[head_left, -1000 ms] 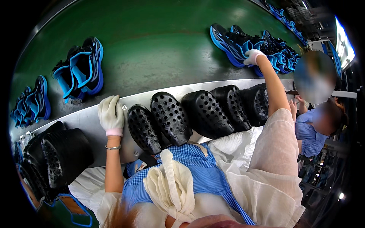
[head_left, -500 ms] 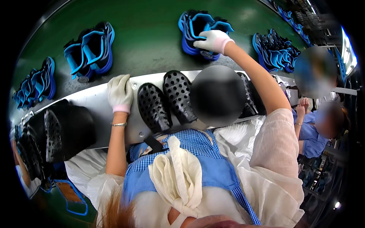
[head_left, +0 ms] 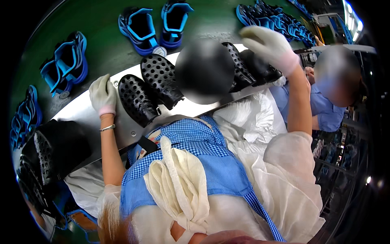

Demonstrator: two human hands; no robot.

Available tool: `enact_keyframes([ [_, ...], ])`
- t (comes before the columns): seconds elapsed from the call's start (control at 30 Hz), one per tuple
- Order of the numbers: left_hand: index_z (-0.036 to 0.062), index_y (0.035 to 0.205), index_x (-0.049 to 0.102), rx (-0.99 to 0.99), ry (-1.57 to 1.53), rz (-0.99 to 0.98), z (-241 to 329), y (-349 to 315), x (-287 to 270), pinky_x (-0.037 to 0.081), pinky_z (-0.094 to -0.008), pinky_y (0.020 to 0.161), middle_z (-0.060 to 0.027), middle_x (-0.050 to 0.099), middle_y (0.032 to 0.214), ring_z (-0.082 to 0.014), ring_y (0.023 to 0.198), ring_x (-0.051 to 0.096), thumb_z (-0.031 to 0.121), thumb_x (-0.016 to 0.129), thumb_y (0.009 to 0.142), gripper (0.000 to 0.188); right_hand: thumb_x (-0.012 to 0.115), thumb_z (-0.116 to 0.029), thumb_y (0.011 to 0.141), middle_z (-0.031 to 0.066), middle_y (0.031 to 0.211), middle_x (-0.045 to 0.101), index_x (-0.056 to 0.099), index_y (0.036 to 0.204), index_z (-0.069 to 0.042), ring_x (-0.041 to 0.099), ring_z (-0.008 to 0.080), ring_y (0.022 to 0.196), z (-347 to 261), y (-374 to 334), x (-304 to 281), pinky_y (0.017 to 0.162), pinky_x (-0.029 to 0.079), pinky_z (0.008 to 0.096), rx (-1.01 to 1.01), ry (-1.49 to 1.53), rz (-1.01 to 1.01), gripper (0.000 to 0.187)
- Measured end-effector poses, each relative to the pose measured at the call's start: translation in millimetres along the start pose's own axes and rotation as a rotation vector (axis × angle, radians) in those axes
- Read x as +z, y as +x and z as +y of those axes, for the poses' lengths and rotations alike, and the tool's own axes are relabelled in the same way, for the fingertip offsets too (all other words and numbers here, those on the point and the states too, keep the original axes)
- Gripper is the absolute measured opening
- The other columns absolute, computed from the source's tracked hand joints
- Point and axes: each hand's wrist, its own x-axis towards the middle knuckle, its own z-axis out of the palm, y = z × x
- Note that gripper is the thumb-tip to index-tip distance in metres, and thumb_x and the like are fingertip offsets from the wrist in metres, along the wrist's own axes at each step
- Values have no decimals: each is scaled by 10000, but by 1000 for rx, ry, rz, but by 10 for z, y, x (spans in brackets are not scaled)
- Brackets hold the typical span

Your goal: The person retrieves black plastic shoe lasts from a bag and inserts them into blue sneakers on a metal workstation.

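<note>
Upper right, my right hand (head_left: 269, 45) is hovering empty, left hand (head_left: 102, 93) resting loosely. Shoes (head_left: 138, 31) are looking light, collars (head_left: 152, 42) graspable.

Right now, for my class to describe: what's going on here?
Black-and-blue shoes stand in groups on a green surface. Someone's white-gloved left hand rests on the metal ledge in front of it. Their gloved right hand is raised by the rightmost of the black perforated forms along the ledge, fingers parted, seemingly holding nothing.
</note>
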Motion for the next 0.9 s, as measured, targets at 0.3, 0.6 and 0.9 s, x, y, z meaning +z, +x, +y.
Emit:
enact_keyframes([
  [0.3, 89, 1040, 675, 57, 56, -36, -99, 5, 24, 418, -371, 930, -90, 640, 1073, -284, 1029, 555, 192, 572, 855, 236, 675, -204, 754, 129, 1021, 629, 614, 1078, -66, 629, 247, 943, 821, -1084, -26, 846, 485, 330, 271, -36, 158, 357],
  [0.6, 78, 1206, 595, -210, -332, -196, -12, 138, -200, 453, -313, 900, -107, 586, 1200, -221, 1081, 566, 184, 523, 917, 316, 703, -178, 688, 126, 1041, 590, 564, 1095, -71, 614, 262, 906, 961, -1163, 95, 808, 499, 342, 224, -1, 23, 443],
  [0.9, 67, 1186, 610, -113, -295, -191, 160, 257, -246, 450, -301, 902, -109, 614, 1151, -224, 1063, 578, 177, 523, 914, 306, 741, -176, 660, 119, 1027, 567, 551, 1096, -57, 610, 262, 898, 1048, -1116, 129, 800, 504, 338, 158, -1, 25, 491],
])
